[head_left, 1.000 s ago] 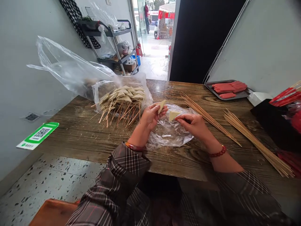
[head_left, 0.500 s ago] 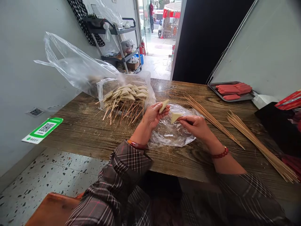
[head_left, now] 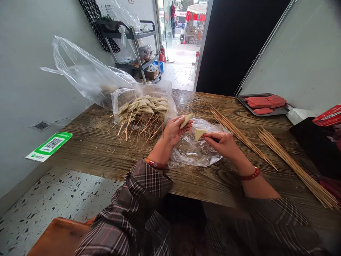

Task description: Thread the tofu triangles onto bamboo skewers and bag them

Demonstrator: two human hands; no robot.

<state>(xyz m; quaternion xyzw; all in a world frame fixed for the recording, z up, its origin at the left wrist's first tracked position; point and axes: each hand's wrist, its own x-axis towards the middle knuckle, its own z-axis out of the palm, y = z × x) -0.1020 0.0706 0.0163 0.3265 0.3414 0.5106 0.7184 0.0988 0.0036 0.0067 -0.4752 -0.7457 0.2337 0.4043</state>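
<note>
My left hand (head_left: 174, 131) is closed on a pale folded tofu-skin-like triangle (head_left: 186, 121), gripped between thumb and fingers. Opposite it, my right hand (head_left: 220, 141) pinches a second pale triangle (head_left: 199, 133) by its right corner. The two pieces are apart, a short way above a crumpled clear plastic bag (head_left: 195, 151) on the table. Left of my hands, many skewered pale triangles (head_left: 146, 105) lie piled in an open plastic bag, their sticks (head_left: 144, 126) pointing towards me. Whether a stick is in either hand is hidden by the fingers.
Two bundles of thin bamboo skewers, one nearer (head_left: 239, 138) and one farther right (head_left: 295, 165), lie on the wooden table (head_left: 106, 160). A dark tray (head_left: 241, 101) with red packets (head_left: 266, 101) sits at the back right. A green QR-code card (head_left: 49, 146) is at the left edge.
The whole view has shifted very slightly. Both hands keep their hold on the pale triangles and have barely moved.
</note>
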